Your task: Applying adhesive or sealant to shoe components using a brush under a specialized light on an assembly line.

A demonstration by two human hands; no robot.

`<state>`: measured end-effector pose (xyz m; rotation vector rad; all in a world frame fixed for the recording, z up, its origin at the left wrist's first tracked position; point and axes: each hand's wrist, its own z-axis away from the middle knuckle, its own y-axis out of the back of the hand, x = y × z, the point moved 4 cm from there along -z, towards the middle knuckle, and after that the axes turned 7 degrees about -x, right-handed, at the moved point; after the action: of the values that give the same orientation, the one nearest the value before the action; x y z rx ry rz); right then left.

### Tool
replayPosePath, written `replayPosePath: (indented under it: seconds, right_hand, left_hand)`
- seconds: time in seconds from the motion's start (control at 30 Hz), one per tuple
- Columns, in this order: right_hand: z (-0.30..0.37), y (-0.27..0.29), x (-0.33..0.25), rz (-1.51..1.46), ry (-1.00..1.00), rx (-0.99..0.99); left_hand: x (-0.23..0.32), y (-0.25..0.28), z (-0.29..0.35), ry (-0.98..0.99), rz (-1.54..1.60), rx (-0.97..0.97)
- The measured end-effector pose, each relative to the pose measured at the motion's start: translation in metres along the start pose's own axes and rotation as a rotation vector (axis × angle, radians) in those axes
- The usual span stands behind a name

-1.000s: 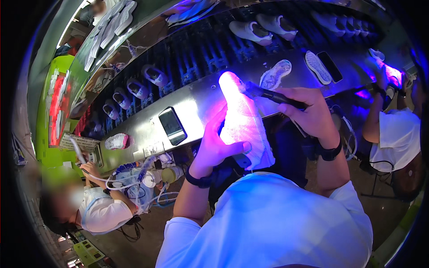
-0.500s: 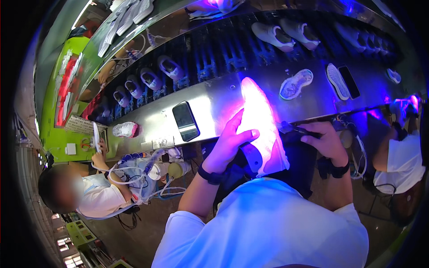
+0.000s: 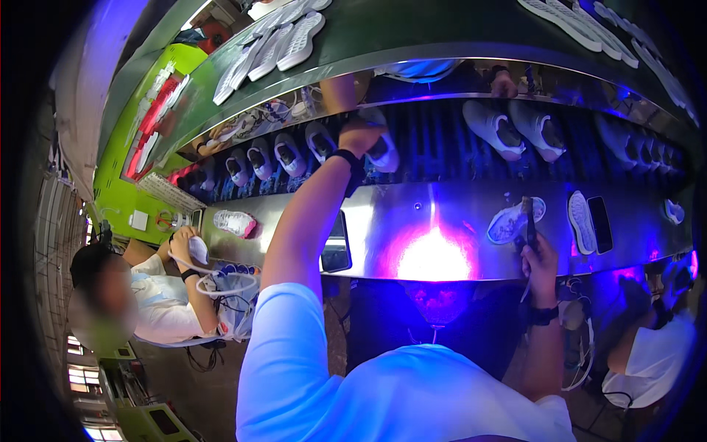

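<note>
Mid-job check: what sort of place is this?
Probably a shoe factory's assembly line. Shoes stand in rows on a dark slatted track beyond the metal bench, white soles lie on the green shelf above, and another worker sits at left.

The worker's left arm (image 3: pixel 308 222) is stretched far forward, left hand (image 3: pixel 361 138) out at its end. The right hand (image 3: pixel 543 265) sits closer in, fingers (image 3: pixel 528 255) curled.

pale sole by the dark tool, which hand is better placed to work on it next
Likely the right hand: it holds the dark tool, whose tip overlaps the pale sole in view. The left hand is farther off, at a shoe.
</note>
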<state>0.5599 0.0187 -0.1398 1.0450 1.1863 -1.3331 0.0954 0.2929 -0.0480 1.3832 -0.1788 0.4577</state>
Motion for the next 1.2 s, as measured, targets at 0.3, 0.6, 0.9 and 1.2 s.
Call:
replayPosePath:
  seconds: [0.3, 0.6, 0.9, 1.2]
  right_hand:
    - [-0.014, -0.016, 0.004, 0.024, 0.022, -0.018]
    - [-0.036, 0.006, 0.012, 0.108, 0.06, 0.033]
    - [-0.06, -0.034, 0.023, 0.013, 0.102, 0.04]
    - [-0.01, -0.224, -0.021, -0.001, 0.196, -0.055]
  left_hand:
    - [-0.087, -0.002, -0.082, 0.167, -0.147, 0.12]
    - [0.114, 0.043, 0.171, -0.777, 0.251, 0.28]
    - [0.099, 0.177, 0.337, -1.171, 0.441, 0.633]
    - [-0.068, 0.315, 0.483, -1.334, 0.468, 0.879]
